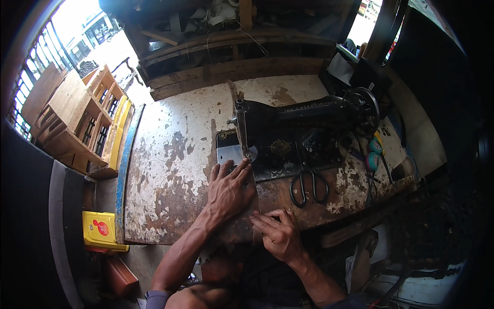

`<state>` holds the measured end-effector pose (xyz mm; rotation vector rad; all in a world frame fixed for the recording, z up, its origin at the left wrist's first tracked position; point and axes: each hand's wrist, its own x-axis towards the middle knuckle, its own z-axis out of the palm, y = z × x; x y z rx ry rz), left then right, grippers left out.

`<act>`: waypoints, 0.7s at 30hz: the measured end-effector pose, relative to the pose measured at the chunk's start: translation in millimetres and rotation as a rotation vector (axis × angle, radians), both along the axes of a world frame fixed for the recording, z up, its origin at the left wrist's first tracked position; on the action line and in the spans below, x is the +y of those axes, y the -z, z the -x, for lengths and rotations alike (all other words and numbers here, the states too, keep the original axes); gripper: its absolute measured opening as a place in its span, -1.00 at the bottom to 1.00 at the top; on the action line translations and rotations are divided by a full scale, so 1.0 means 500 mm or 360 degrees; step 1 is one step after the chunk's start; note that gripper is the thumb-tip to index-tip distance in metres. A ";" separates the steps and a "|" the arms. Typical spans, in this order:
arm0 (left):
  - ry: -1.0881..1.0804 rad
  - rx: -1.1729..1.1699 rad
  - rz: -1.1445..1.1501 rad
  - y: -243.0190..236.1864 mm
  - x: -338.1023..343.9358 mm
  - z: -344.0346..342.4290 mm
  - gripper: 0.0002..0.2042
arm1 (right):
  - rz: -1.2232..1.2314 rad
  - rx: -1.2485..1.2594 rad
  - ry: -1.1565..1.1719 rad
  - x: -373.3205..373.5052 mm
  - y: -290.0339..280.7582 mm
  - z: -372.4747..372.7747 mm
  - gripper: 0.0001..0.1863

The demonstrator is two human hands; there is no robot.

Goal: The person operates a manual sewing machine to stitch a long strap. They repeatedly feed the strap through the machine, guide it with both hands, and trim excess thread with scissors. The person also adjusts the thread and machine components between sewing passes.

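Observation:
A black sewing machine (309,110) stands on the worn tabletop. My left hand (231,188) lies with its fingers spread at the machine's bed, fingertips close to the metal plate (229,154) under the needle end. Nearer to me, at the table's front edge, my right hand (280,233) is closed, thumb and fingers pinched together. Something thin and brownish shows just below those fingertips, too dark to make out. To the right of my left hand, black-handled scissors (309,193) rest with their handles toward me and their blades on the machine bed.
The tabletop (164,170) is patchy with peeling paint. Small teal round items (374,154) lie right of the machine. A wooden compartment rack (85,121) stands at the left, a yellow container (103,232) below it. Behind the table is a wooden shelf (206,72) with scraps.

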<state>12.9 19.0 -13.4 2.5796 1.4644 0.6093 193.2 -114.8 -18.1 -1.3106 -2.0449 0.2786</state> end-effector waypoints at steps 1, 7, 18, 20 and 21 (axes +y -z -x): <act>-0.0019 -0.0020 0.0056 0.000 -0.001 -0.002 -0.47 | -0.0006 0.0004 0.0012 0.001 0.000 0.002 -0.48; -0.0087 -0.0036 0.0059 0.007 -0.002 -0.011 -0.47 | -0.0007 0.0011 0.0081 0.010 -0.001 0.011 -0.49; -0.0134 -0.0062 0.0015 0.024 -0.005 -0.015 -0.47 | 0.0019 0.0032 0.0141 0.035 0.004 0.019 -0.52; -0.0122 -0.0071 0.0044 0.027 -0.003 -0.014 -0.46 | 0.0002 0.0081 0.0153 0.041 0.003 0.020 -0.50; -0.0117 -0.0072 0.0060 0.028 -0.003 -0.013 -0.46 | 0.0001 0.0104 0.0157 0.043 0.002 0.021 -0.49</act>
